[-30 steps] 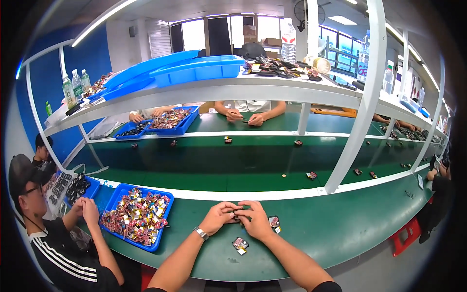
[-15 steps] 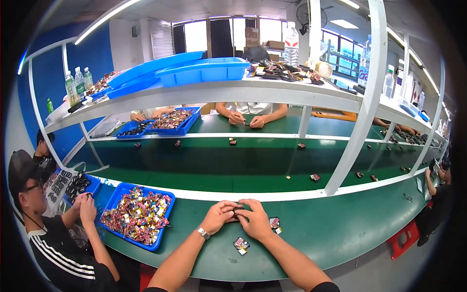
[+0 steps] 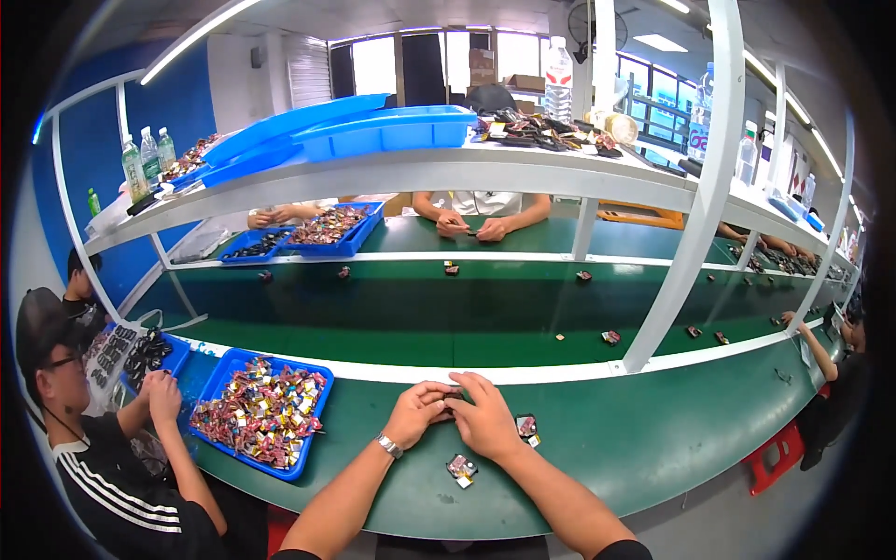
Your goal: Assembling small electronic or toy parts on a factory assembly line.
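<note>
My left hand (image 3: pixel 420 415), with a metal-banded watch (image 3: pixel 389 446) at its wrist, meets my right hand (image 3: pixel 480 425) over the near green worktop. The fingers of both are closed round a small dark part (image 3: pixel 453 396), which they mostly hide. Below my right hand lies a small circuit-board assembly (image 3: pixel 460 469) with a white and yellow piece attached. A second, similar assembly (image 3: pixel 527 427) rests just right of my right wrist.
To my left stands a blue tray (image 3: pixel 329 383) heaped with such assemblies, beside a seated co-worker (image 3: pixel 121 467). Beyond a white rail (image 3: pixel 373 372), a green conveyor belt (image 3: pixel 411 322) carries scattered pieces. A white upright (image 3: pixel 686 196) and an overhead shelf (image 3: pixel 420 166) frame the far side.
Pieces on the belt have drifted slightly right. My fingers have shifted a little around the dark part. At the far right, a person's arm now reaches toward the belt.
</note>
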Motion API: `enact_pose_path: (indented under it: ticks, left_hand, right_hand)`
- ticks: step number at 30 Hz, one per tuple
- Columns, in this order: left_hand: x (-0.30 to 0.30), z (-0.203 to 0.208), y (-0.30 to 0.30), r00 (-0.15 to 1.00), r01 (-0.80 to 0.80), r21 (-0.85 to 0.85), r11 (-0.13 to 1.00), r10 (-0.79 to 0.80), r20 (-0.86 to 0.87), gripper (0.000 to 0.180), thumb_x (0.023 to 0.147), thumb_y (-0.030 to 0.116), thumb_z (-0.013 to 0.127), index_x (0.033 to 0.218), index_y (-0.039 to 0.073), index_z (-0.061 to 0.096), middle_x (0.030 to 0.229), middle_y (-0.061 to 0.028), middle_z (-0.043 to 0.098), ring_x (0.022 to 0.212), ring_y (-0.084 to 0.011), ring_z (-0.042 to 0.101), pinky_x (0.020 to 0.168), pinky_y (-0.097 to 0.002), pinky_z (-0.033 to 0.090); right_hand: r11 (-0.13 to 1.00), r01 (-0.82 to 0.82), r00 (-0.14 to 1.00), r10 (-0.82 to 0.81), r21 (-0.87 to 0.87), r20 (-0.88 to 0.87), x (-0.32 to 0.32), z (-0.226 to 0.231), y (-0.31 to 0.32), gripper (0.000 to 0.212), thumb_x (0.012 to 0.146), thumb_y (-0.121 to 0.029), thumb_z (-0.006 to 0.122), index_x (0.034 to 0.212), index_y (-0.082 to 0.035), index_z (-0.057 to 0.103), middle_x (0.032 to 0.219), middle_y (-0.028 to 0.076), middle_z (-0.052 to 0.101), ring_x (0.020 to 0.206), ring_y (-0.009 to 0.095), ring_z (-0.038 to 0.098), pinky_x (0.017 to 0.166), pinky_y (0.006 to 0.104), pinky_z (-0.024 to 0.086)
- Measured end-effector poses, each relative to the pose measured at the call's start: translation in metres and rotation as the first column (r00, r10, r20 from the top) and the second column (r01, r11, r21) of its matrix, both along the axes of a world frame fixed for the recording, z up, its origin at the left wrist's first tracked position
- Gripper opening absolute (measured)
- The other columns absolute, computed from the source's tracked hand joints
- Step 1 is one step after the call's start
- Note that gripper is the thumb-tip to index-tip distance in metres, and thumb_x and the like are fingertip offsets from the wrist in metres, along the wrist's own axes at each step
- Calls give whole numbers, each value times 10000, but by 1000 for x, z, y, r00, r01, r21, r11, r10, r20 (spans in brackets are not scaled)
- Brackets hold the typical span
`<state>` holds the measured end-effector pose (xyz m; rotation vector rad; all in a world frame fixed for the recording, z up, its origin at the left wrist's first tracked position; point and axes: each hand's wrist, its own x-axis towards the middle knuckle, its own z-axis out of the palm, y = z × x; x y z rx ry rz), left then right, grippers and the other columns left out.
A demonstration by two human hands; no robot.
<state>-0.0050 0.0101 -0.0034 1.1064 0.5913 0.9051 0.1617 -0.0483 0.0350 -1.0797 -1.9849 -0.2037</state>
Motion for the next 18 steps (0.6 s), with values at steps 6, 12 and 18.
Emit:
enact_pose_path:
  ticks: [6,12,18]
  left_hand:
    - [0,1,-1,999,33,8,999,-33,28,265,928,-56,473,1181,2,527,1258,-130,592,1092,-183,612,908,-319,543]
    - [2,2,-2,999,32,22,999,-32,-17,266,924,-54,487,1180,4,532,1257,-119,596,1085,-176,612,904,-317,544]
    - [1,0,-2,999,35,4,999,-35,5,265,921,-53,498,1176,1,539,1249,-115,602,1075,-173,615,890,-312,549]
  right_hand:
    - [998,-1,984,-11,-62,-179,3,-12,2,198,692,-4,711,883,-50,690,1148,109,606,1091,312,560,901,404,490]
    - [999,3,982,-13,-53,-189,3,-12,1,167,701,-14,685,868,-26,675,1120,114,606,1080,309,563,898,414,484]
    - [997,16,983,-30,-74,-182,3,-15,1,180,707,-3,693,881,-48,695,1147,105,608,1095,312,556,908,401,487]
